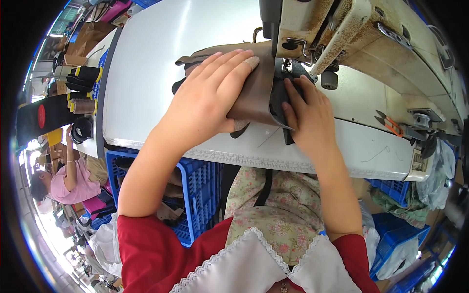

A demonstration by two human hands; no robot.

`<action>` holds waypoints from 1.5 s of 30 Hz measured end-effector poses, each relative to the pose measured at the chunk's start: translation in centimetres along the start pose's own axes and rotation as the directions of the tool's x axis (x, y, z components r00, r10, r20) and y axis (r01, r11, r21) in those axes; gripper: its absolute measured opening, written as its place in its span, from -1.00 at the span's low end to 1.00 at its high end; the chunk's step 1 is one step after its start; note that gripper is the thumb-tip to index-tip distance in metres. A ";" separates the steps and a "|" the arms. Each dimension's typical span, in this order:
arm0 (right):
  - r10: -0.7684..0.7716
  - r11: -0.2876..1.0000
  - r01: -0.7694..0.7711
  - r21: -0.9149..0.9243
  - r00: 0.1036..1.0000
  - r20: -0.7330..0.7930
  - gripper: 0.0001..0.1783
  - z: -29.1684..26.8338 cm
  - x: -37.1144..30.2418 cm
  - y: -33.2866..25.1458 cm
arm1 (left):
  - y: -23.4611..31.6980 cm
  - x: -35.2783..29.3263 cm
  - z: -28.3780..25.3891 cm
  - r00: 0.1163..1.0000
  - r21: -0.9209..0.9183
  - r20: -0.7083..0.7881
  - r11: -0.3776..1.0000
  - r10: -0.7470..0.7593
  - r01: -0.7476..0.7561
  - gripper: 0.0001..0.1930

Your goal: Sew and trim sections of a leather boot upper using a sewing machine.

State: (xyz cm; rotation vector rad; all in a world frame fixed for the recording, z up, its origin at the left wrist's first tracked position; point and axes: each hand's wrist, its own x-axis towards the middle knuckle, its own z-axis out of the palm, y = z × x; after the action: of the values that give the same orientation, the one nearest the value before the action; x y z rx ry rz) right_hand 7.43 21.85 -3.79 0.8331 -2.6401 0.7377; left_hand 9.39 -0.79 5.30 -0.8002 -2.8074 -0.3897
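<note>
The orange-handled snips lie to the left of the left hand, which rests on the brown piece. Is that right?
Not quite: the head view shows the orange-handled snips to the right of the right hand. The left hand does rest on the brown piece.

1. I see one sewing machine [317, 29], at the right end of the white table [141, 97].
2. Two hands: one left hand [210, 100], one right hand [315, 117].
3. One brown piece [259, 93]; its layers I cannot count.
4. Two beige finger covers [252, 62], on the left hand.
5. One pair of snips [393, 128], near the right edge.
6. At least three blue crates [202, 183], below the front edge.
7. One other person [68, 183], beyond the left edge.
</note>
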 end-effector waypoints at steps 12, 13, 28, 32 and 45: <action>0.044 0.999 -0.043 -0.023 0.999 0.022 -0.45 1.1 -0.3 -0.6 | -1.8 0.8 -0.6 0.997 0.015 0.000 0.997 0.071 -0.071 0.00; 0.043 0.999 -0.043 -0.023 0.999 0.021 -0.45 1.1 -0.2 -0.7 | -1.9 0.9 -0.7 0.996 0.018 0.008 0.996 0.085 -0.085 -0.01; 0.091 0.995 -0.091 -0.049 0.996 -0.014 -0.39 2.4 -0.2 -1.8 | -3.9 2.1 -1.0 0.988 0.001 0.020 0.989 0.150 -0.150 -0.05; 0.105 0.994 -0.106 -0.040 0.994 -0.023 -0.39 2.6 -0.2 -2.1 | -4.0 2.3 -1.2 0.986 0.011 0.020 0.986 0.167 -0.167 -0.05; 0.133 0.991 -0.133 0.000 0.991 0.010 -0.41 2.5 -0.2 -2.1 | -4.0 2.4 -1.3 0.989 0.031 0.053 0.989 0.140 -0.142 -0.02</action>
State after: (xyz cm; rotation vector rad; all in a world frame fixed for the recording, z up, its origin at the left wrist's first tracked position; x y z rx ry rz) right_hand 8.61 19.09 -5.19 0.6677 -2.7257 0.7684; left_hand 5.37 -3.31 6.35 -1.0071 -2.7738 -0.3010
